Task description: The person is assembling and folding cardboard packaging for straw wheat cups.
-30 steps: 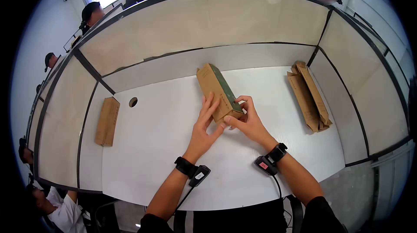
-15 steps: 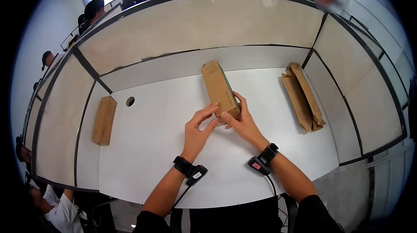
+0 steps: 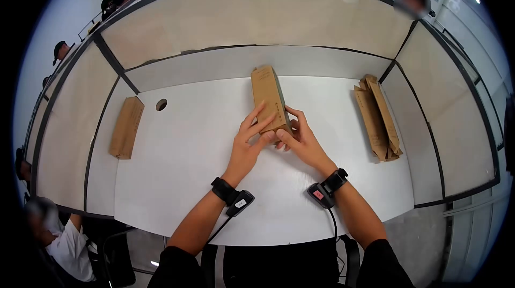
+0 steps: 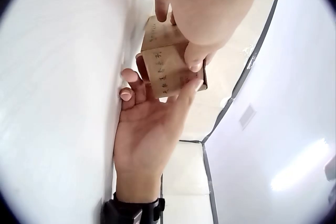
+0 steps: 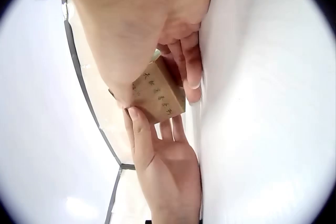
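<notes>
A long brown cardboard box [image 3: 266, 92] with a dark green side points away from me at mid-table, held between both hands. My left hand [image 3: 247, 146] lays its fingers over the top and left edge, thumb at the near end. From the right, my right hand [image 3: 310, 148] grips the same end, thumb on the near edge and fingers around the side. Printed characters show on the near end of the box [image 4: 167, 71] in the left wrist view. In the right wrist view both thumbs meet at one edge of that printed end.
Another closed brown box [image 3: 126, 128] stands by the left partition, near a round hole [image 3: 161, 105] in the white table [image 3: 182, 180]. Opened, folded cardboard [image 3: 378, 121] lies along the right side. Tall partition panels [image 3: 257, 14] enclose the back and sides; people sit beyond them.
The box has turned straighter away from me, and less of its green side shows. My left fingers drew back toward the near end, then spread over the top again. My right hand kept its grip.
</notes>
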`<state>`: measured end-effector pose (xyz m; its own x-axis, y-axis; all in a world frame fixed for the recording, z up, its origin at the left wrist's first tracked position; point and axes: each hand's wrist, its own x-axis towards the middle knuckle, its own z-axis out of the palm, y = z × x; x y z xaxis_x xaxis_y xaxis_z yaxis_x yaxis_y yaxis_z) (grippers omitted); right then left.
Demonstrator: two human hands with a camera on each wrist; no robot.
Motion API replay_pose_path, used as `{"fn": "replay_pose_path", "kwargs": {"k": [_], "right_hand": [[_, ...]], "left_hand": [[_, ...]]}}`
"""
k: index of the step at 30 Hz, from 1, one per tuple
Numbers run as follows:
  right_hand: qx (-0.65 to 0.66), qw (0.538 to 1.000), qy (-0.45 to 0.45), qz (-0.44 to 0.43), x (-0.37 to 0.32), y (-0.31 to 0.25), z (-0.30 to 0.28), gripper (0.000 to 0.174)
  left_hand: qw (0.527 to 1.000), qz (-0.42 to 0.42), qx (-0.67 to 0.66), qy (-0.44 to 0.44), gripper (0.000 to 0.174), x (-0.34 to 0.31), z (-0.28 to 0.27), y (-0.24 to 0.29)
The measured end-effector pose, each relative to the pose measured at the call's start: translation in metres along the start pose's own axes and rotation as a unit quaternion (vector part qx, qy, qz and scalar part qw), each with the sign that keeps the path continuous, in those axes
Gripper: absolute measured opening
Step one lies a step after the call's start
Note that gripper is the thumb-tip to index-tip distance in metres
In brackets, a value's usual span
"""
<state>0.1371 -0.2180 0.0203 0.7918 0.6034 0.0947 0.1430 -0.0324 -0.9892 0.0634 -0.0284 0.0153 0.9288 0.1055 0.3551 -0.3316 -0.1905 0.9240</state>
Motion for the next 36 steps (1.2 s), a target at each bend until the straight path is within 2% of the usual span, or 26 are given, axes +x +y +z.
{"fn": "replay_pose_path", "kwargs": {"k": [2,5,8,10,13,16,17,20,21,24,27,30,31,34,35,36], "right_hand": [[-0.024,1.000,0.010,-0.017,0.000,0.004,0.002,0.080],[0.002,1.000,0.014,-0.019,0.000,0.006,0.002,0.082],[0.031,0.999,0.027,0.012,0.001,0.006,0.001,0.083],[-0.004,0.999,0.050,-0.001,-0.001,-0.001,0.005,0.081],[0.032,0.996,0.079,-0.025,0.001,0.000,0.005,0.080],[0.106,0.992,0.070,-0.010,0.004,-0.001,-0.003,0.077],[0.101,0.992,0.073,-0.012,0.002,-0.001,-0.003,0.072],[0.126,0.991,0.046,-0.015,0.001,0.015,-0.013,0.065],[0.148,0.987,0.063,-0.010,0.001,0.012,-0.010,0.059],[0.191,0.978,0.088,0.017,-0.002,0.006,-0.012,0.058],[0.218,0.975,-0.027,0.036,0.004,0.019,-0.028,0.063],[0.211,0.975,0.048,0.054,0.000,0.003,-0.018,0.065],[0.214,0.975,0.042,0.051,0.002,0.009,-0.023,0.073],[0.317,0.945,0.066,0.040,0.007,0.007,-0.028,0.078],[0.295,0.951,0.091,-0.007,0.007,0.008,-0.030,0.086],[0.310,0.944,0.116,0.005,0.007,0.006,-0.030,0.088]], "left_hand": [[0.997,-0.017,-0.070,0.010,0.039,0.004,0.000,0.000],[0.999,0.012,-0.049,0.015,0.037,0.002,0.001,-0.002],[0.999,0.037,0.038,-0.003,0.039,0.000,-0.002,-0.002],[1.000,0.019,0.002,-0.016,0.038,-0.002,-0.002,0.001],[0.998,0.001,-0.063,-0.030,0.044,0.000,-0.006,0.002],[0.990,-0.039,-0.114,0.076,0.049,-0.002,-0.002,0.006],[0.990,-0.029,-0.096,0.098,0.054,0.000,-0.003,0.002],[0.944,-0.095,-0.212,0.234,0.061,0.003,-0.009,-0.015],[0.937,-0.091,-0.232,0.246,0.068,0.004,-0.012,-0.014],[0.918,-0.068,-0.268,0.285,0.073,0.004,-0.012,-0.016],[0.917,-0.073,-0.287,0.267,0.074,0.002,-0.014,-0.009],[0.910,-0.080,-0.302,0.272,0.068,0.001,-0.014,-0.006],[0.910,-0.079,-0.304,0.270,0.067,0.000,-0.014,-0.006],[0.918,-0.057,-0.289,0.267,0.062,0.005,-0.016,-0.010],[0.920,-0.047,-0.276,0.275,0.061,0.004,-0.015,-0.014],[0.922,-0.036,-0.261,0.283,0.060,0.003,-0.015,-0.013]]}}
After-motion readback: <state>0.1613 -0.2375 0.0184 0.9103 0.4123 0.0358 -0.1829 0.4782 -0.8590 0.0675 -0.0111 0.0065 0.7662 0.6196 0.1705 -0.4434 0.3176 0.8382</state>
